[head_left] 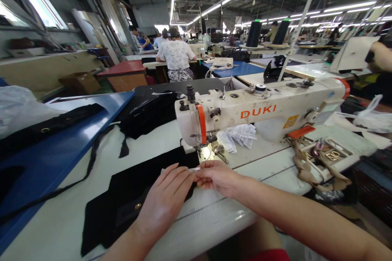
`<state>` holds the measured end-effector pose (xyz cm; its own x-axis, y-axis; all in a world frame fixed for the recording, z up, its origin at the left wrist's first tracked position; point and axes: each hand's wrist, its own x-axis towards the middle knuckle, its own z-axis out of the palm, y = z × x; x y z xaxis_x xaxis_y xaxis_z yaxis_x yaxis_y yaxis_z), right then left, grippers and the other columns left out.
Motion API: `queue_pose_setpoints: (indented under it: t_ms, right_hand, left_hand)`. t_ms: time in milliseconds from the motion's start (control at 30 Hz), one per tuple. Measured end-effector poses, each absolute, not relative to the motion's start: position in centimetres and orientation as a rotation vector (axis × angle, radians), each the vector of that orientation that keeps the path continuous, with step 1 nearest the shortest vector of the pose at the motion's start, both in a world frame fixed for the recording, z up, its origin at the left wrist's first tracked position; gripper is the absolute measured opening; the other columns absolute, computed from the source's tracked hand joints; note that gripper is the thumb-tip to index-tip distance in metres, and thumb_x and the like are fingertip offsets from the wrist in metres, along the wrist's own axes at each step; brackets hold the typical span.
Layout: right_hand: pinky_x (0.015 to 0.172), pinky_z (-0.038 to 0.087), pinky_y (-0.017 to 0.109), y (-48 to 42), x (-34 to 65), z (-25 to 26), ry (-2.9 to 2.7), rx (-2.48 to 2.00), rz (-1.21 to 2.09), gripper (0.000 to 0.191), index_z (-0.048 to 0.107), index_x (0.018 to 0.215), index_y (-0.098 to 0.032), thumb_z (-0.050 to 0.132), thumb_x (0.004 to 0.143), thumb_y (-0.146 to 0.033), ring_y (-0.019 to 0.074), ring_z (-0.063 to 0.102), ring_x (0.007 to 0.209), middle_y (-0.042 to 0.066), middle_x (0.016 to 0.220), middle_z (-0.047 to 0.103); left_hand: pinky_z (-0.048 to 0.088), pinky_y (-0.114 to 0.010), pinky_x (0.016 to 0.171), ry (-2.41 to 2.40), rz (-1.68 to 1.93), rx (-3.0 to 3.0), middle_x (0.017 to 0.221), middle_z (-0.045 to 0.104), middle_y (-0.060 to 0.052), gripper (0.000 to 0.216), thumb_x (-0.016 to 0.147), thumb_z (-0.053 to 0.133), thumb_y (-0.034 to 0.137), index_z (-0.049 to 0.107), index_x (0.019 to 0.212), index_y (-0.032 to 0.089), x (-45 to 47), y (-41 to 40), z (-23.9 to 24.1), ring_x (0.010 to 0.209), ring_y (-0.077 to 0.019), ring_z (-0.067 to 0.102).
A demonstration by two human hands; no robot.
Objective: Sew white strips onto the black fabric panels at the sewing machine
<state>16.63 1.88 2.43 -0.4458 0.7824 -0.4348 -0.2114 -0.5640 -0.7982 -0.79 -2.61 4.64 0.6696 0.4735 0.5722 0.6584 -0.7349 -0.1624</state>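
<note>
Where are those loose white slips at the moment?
In the head view, the white slips lie right of centre on the sewing machine's bed, under the arm lettered DUKI, just beyond the right hand.

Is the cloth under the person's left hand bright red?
No, the cloth lying partly under the left hand is black.

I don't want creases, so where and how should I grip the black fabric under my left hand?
Probably pinch the black fabric by its left edge, from the left: it lies flat, uncovered there, while your left hand rests over its right part.
</note>
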Motion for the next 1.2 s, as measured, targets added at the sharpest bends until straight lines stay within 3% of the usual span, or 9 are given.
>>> queue_pose_setpoints:
  t_ms: [167, 267, 367, 500, 1200]
  right_hand:
    - [0.056, 0.05, 0.022, 2.6, 17.3, 2.0, -1.175, -1.11, 1.862, 0.018, 0.062, 0.075, -0.015, 0.07, 0.081, -0.031, 0.0102, 0.061, 0.056, 0.001, 0.065, 0.066]
    - [0.068, 0.051, 0.027, 2.3, 18.4, 1.9, -1.614, -1.164, 1.296, 0.01, 0.066, 0.086, -0.017, 0.058, 0.089, -0.023, 0.0138, 0.063, 0.071, 0.003, 0.077, 0.068]
    - [0.084, 0.047, 0.034, 1.4, 19.6, 1.7, -2.148, -1.076, 0.631, 0.017, 0.068, 0.098, -0.017, 0.054, 0.09, -0.013, 0.0199, 0.059, 0.09, 0.008, 0.094, 0.067]
    - [0.084, 0.046, 0.034, 0.6, 20.4, 1.3, -2.57, -0.893, 0.204, 0.02, 0.067, 0.106, -0.014, 0.052, 0.093, -0.017, 0.0218, 0.053, 0.09, 0.009, 0.092, 0.064]
    - [0.082, 0.044, 0.033, 0.7, 20.5, 1.1, -2.623, -0.868, 0.158, 0.025, 0.064, 0.112, -0.014, 0.046, 0.095, -0.017, 0.0219, 0.048, 0.092, 0.01, 0.096, 0.06]
  left_hand:
    - [0.053, -0.037, 0.09, -0.859, -0.714, -2.546, 0.092, 0.071, -0.008, 0.026, 0.094, 0.042, 0.01, 0.067, 0.097, 0.012, -1.1, -0.1, 3.8, 0.091, -0.0193, 0.064]
    - [0.055, -0.037, 0.086, -0.894, -0.722, -2.539, 0.092, 0.07, -0.01, 0.027, 0.095, 0.04, 0.011, 0.067, 0.097, 0.01, -1.7, 1.0, 2.6, 0.091, -0.0205, 0.065]
    - [0.055, -0.036, 0.086, -0.94, -0.709, -2.594, 0.095, 0.07, -0.01, 0.028, 0.095, 0.039, 0.011, 0.066, 0.099, 0.011, -2.0, 1.5, 1.5, 0.092, -0.0203, 0.065]
    - [0.056, -0.034, 0.085, -1.007, -0.634, -2.711, 0.098, 0.069, -0.008, 0.027, 0.093, 0.039, 0.009, 0.065, 0.103, 0.013, -2.0, 1.7, 1.2, 0.092, -0.0189, 0.065]
    - [0.055, -0.033, 0.08, -0.983, -0.48, -2.668, 0.094, 0.068, -0.009, 0.03, 0.091, 0.039, 0.005, 0.066, 0.1, 0.013, -1.0, 2.1, 1.3, 0.09, -0.0208, 0.063]
